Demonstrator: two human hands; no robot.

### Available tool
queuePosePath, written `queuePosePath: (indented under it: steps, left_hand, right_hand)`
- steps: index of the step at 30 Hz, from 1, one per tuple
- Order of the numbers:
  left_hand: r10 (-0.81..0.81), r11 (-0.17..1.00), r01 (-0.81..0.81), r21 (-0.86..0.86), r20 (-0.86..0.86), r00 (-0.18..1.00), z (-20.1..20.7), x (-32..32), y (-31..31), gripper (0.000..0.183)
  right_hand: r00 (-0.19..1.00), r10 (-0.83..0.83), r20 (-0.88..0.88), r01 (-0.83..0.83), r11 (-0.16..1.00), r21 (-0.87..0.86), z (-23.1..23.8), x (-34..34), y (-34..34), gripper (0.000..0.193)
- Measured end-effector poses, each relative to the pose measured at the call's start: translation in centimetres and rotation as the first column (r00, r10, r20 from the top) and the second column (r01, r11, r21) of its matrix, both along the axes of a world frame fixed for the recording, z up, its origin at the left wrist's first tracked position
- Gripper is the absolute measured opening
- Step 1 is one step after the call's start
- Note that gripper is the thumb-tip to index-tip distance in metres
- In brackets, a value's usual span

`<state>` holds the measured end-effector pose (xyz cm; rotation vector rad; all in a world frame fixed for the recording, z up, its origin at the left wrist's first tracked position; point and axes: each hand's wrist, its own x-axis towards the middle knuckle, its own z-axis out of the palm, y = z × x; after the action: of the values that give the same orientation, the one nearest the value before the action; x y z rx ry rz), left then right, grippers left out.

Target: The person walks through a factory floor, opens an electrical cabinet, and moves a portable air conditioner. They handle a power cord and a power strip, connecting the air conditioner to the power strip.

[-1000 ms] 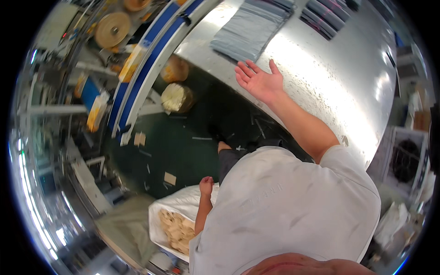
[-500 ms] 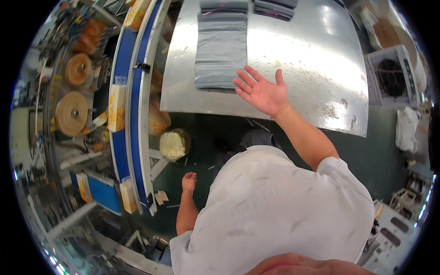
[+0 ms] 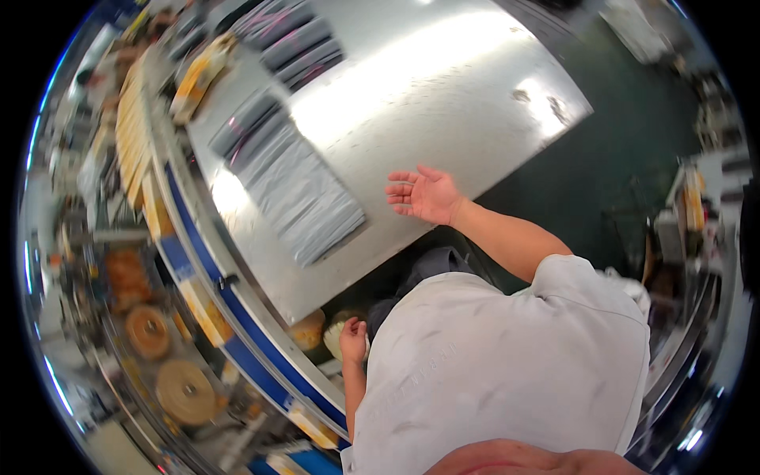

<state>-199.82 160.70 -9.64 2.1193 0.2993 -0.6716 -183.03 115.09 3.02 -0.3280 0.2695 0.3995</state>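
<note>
My right hand (image 3: 427,195) is held palm up over the near edge of a shiny metal table (image 3: 443,103). Its fingers are apart and nothing lies in it. To its left, a flat stack of grey plastic bags (image 3: 305,198) rests on the tabletop, with a rolled or folded grey bundle (image 3: 247,123) at its far end. My left hand (image 3: 353,340) hangs low at my side, off the table, near the conveyor. Its fingers are loosely curled and I see nothing in them.
More grey bundles with pink ties (image 3: 301,47) lie at the table's far left. A conveyor with a blue belt (image 3: 257,360) runs along the left, carrying yellow-and-white packs (image 3: 202,310). Beyond it are machines with large brown rolls (image 3: 186,392). A pale roll stands on the floor beside my left hand.
My view has turned, so the table and conveyor now slant. My right hand is lower in the view and its fingers are more bent. The left hand stays low beside me.
</note>
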Motion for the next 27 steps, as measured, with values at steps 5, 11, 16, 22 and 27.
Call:
queuePosePath:
  steps: [5, 11, 16, 22, 27]
  left_hand:
    - [-0.127, 0.992, 0.128, 0.013, -0.077, 0.989, 5.4, 2.3, 3.3, 0.041]
    - [-0.118, 0.989, 0.121, 0.079, -0.040, 0.992, 11.2, 3.2, -3.5, 0.041]
    - [-0.447, 0.877, 0.456, 0.150, -0.088, 0.890, 10.5, 6.5, -24.4, 0.041]
    - [-0.686, 0.701, 0.684, 0.202, -0.071, 0.725, 8.4, 9.5, -53.5, 0.040]
    - [-0.739, 0.612, 0.748, 0.257, -0.152, 0.657, 1.9, 10.8, -82.4, 0.040]
  right_hand:
    - [0.998, 0.027, -0.048, -0.042, 0.935, -0.353, 4.7, 3.8, 4.0, 0.042]
    - [0.971, 0.027, -0.236, -0.146, 0.853, -0.501, 2.4, 7.5, -5.7, 0.027]
    - [0.801, -0.331, -0.499, -0.112, 0.735, -0.668, -8.2, -11.8, -32.3, 0.024]
    - [0.397, -0.778, -0.487, 0.074, 0.556, -0.828, -17.2, -28.1, -59.6, 0.016]
    - [0.339, -0.846, -0.411, -0.018, 0.431, -0.902, -30.7, -33.9, -88.8, 0.017]
